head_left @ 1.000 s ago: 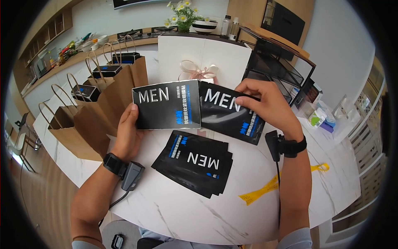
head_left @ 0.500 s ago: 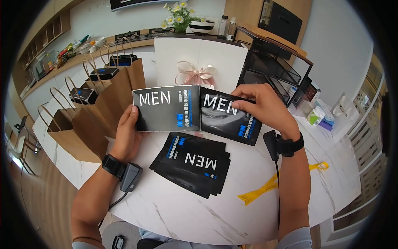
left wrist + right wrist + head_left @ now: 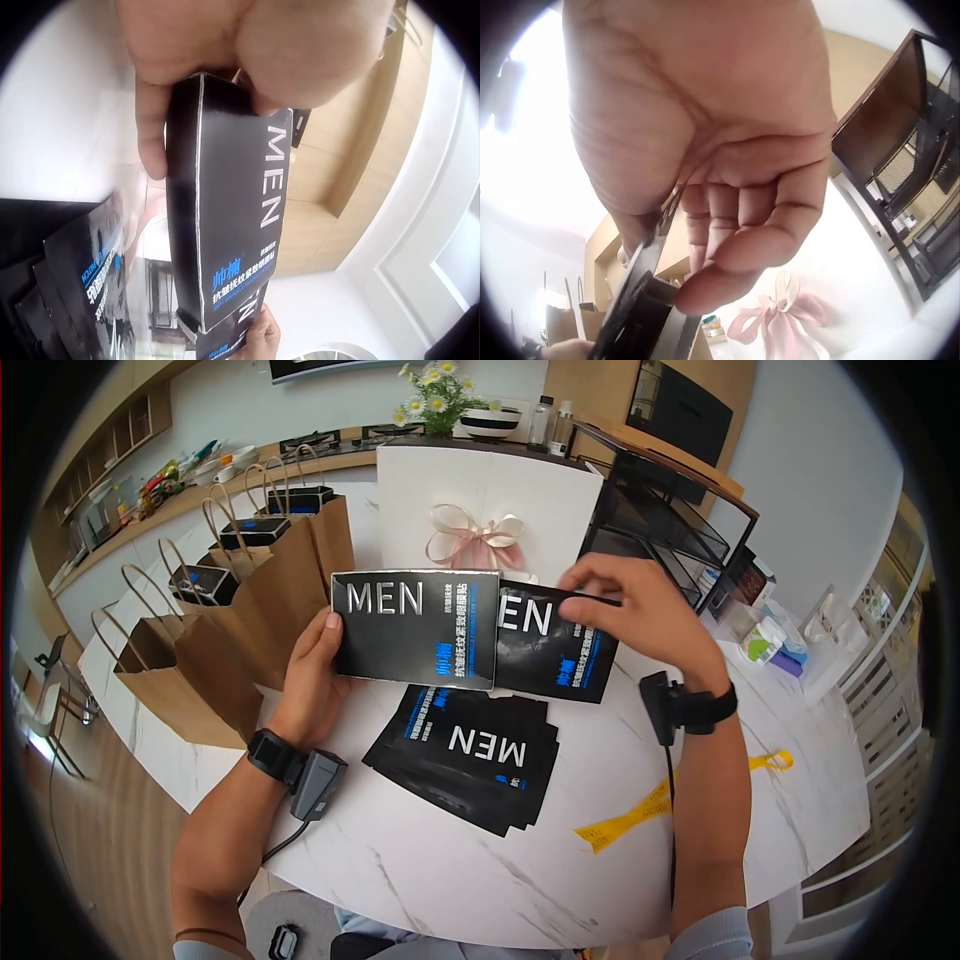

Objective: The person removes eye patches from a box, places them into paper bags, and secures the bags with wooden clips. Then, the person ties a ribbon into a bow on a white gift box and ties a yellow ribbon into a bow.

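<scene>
My left hand (image 3: pixel 315 665) grips a flat black box (image 3: pixel 405 645) lettered MEN by its left end, thumb on the front. The box's right end overlaps a black sachet (image 3: pixel 560 660), whose first letter is hidden so that only EN shows. My right hand (image 3: pixel 640 605) pinches the sachet's upper right edge between thumb and fingers. In the left wrist view, a small flap (image 3: pixel 187 324) shows at the box's far end, right by the sachet. Below both hands, several like sachets (image 3: pixel 465 760) lie fanned in a pile on the white marbled table (image 3: pixel 480 890).
Brown paper bags (image 3: pixel 190 675) stand in a row at the left, some with black boxes in them. A white box with a pink bow (image 3: pixel 475 545) stands behind my hands. A black rack (image 3: pixel 670 520) is at the back right, a yellow ribbon (image 3: pixel 630 825) at the front right.
My right hand has brought the sachet leftward and more nearly level, and more of it is covered at the box's end. The box has shifted slightly right and down.
</scene>
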Demonstrator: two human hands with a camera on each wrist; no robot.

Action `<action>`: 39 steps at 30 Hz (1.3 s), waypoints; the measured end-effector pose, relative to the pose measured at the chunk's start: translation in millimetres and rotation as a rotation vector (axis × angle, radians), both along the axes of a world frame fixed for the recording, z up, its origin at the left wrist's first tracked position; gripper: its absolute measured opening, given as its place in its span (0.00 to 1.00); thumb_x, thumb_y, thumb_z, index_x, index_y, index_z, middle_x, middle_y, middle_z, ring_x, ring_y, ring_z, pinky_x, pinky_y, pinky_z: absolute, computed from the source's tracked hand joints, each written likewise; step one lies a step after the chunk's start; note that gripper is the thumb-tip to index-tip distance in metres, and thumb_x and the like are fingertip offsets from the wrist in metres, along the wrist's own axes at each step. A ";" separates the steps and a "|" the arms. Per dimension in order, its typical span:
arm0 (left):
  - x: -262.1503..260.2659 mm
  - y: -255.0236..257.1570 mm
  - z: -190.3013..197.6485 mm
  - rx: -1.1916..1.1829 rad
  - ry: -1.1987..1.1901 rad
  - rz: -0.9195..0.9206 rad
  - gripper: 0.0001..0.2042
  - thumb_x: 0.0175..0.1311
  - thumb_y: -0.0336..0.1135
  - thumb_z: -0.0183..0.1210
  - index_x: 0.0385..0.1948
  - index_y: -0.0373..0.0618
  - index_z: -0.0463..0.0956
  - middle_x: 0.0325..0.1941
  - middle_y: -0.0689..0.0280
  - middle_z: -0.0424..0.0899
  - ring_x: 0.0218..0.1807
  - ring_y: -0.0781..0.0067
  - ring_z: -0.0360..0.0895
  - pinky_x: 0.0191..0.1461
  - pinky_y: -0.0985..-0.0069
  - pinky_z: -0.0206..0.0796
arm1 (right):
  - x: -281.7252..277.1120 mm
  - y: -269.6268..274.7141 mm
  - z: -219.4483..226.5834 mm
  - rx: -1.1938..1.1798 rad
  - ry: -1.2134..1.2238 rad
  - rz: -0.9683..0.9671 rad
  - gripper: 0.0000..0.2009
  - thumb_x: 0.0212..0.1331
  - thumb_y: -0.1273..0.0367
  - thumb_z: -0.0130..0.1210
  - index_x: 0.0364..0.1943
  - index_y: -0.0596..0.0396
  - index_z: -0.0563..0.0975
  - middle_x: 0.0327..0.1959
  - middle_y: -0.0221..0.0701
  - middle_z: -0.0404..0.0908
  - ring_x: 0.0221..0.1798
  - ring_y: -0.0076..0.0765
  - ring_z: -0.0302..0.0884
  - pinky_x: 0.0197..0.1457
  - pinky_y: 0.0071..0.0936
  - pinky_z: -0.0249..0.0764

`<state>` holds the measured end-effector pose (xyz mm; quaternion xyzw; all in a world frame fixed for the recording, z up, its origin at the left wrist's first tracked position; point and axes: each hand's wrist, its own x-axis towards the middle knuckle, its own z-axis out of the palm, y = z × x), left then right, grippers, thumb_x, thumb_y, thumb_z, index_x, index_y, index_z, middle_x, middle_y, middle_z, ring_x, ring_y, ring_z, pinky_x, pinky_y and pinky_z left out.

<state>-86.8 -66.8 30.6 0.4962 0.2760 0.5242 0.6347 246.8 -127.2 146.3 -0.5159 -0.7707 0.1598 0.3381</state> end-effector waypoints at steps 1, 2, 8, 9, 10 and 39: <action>-1.5 0.0 -0.6 -0.002 -0.005 0.009 0.20 0.84 0.47 0.40 0.64 0.45 0.69 0.61 0.66 0.78 0.60 0.72 0.77 0.65 0.63 0.73 | 3.2 -4.8 7.1 -0.117 0.040 -0.086 0.12 0.61 0.66 0.68 0.41 0.60 0.83 0.21 0.28 0.80 0.21 0.19 0.71 0.26 0.21 0.66; -1.4 0.8 -0.5 -0.008 -0.005 0.017 0.20 0.84 0.47 0.40 0.64 0.45 0.69 0.60 0.66 0.79 0.60 0.72 0.77 0.64 0.63 0.73 | 8.5 -6.3 11.2 -0.201 0.041 -0.071 0.12 0.63 0.68 0.66 0.43 0.62 0.81 0.24 0.28 0.82 0.21 0.18 0.75 0.26 0.16 0.69; 0.6 2.7 -1.0 -0.005 0.007 0.011 0.21 0.84 0.48 0.40 0.64 0.45 0.69 0.60 0.66 0.79 0.59 0.73 0.77 0.63 0.66 0.73 | -16.6 -2.8 -4.9 -0.300 0.410 0.164 0.11 0.65 0.77 0.60 0.48 0.68 0.76 0.32 0.36 0.84 0.32 0.29 0.88 0.35 0.20 0.83; -0.4 3.3 -2.2 0.009 0.011 -0.003 0.21 0.84 0.48 0.40 0.65 0.45 0.69 0.60 0.66 0.79 0.60 0.74 0.77 0.62 0.66 0.73 | -25.0 -2.0 -5.6 -0.285 0.422 0.174 0.10 0.65 0.78 0.59 0.48 0.69 0.77 0.32 0.37 0.84 0.32 0.30 0.88 0.35 0.21 0.83; -0.7 3.0 -2.1 0.010 0.011 -0.003 0.21 0.84 0.48 0.40 0.65 0.45 0.69 0.60 0.66 0.79 0.60 0.74 0.77 0.62 0.66 0.73 | -31.5 0.2 -8.1 -0.270 0.356 0.155 0.09 0.65 0.79 0.58 0.47 0.67 0.76 0.33 0.36 0.85 0.31 0.29 0.88 0.33 0.21 0.83; -5.6 9.1 -6.7 -0.016 -0.072 0.214 0.21 0.83 0.48 0.39 0.62 0.43 0.70 0.62 0.63 0.78 0.62 0.67 0.77 0.66 0.59 0.72 | -47.1 7.1 -56.1 -0.219 -0.592 0.264 0.29 0.44 0.56 0.76 0.43 0.62 0.76 0.37 0.45 0.83 0.43 0.53 0.82 0.48 0.42 0.76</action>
